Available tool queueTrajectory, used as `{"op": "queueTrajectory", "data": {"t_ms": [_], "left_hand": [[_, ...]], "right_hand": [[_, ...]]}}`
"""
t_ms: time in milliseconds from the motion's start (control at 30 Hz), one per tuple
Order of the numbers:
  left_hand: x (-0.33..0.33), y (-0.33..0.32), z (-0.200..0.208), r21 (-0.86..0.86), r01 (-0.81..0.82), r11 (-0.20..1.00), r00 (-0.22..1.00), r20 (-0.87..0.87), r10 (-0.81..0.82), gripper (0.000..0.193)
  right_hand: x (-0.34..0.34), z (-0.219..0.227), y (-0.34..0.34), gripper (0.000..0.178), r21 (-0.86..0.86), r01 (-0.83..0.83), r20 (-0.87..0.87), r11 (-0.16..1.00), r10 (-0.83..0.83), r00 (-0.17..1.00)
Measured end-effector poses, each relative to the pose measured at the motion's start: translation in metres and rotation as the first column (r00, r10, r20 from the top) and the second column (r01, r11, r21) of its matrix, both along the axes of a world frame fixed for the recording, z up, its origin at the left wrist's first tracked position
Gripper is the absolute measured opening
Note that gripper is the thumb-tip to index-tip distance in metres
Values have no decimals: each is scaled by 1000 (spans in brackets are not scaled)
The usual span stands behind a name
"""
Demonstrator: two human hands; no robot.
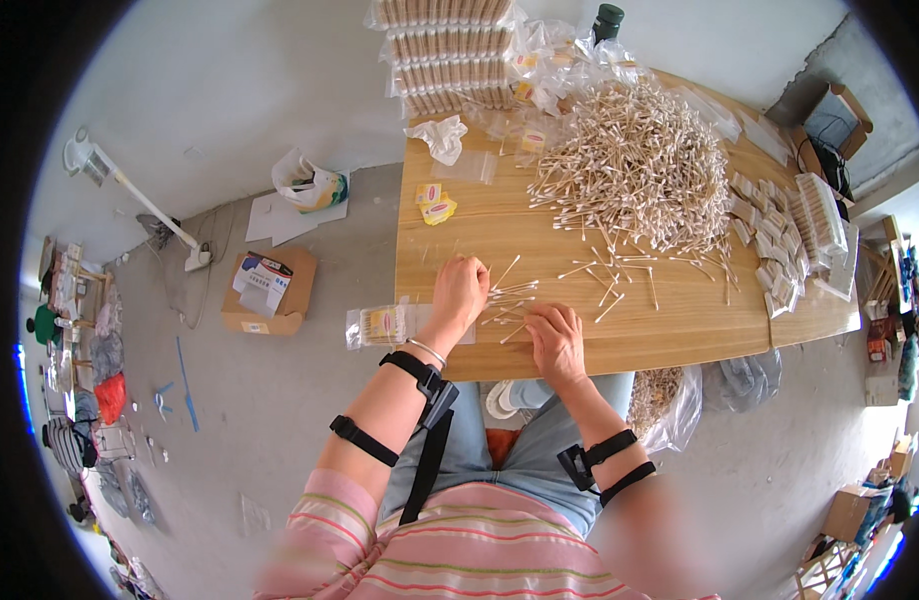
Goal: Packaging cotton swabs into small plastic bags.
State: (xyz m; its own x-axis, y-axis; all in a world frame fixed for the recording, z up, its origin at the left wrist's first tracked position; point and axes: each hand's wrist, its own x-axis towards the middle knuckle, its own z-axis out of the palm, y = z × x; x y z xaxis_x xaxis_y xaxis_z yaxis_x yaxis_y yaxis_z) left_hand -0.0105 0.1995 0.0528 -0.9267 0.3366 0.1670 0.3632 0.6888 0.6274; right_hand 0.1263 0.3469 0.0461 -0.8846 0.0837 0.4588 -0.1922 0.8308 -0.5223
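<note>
My left hand is closed at the table's near-left side, with cotton swabs sticking out to its right, some seemingly from between the fingers. Opposite it, my right hand rests near the front edge, fingers bent together beside the swab ends. What lies under its fingertips is hidden. More loose swabs are scattered to the right, below a large heap of swabs. Next to my left wrist, a clear plastic bag with a yellow label hangs partly over the table edge.
The wooden table also carries stacked packs of swabs, yellow cards, crumpled white plastic and small white packs at the right. A cardboard box and a stick vacuum stand on the left.
</note>
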Motion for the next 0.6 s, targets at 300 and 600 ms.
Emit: {"op": "queueTrajectory", "data": {"t_ms": [300,600], "left_hand": [[24,22,-1,-41,252,967,964,-70,-255,12],[69,-2,4,-69,357,931,915,-171,-364,45]], "right_hand": [[-8,-11,-7,19,-57,21,-1,998,-21,1000],[-39,0,63,26,269,398,-38,877,-404,914]]}}
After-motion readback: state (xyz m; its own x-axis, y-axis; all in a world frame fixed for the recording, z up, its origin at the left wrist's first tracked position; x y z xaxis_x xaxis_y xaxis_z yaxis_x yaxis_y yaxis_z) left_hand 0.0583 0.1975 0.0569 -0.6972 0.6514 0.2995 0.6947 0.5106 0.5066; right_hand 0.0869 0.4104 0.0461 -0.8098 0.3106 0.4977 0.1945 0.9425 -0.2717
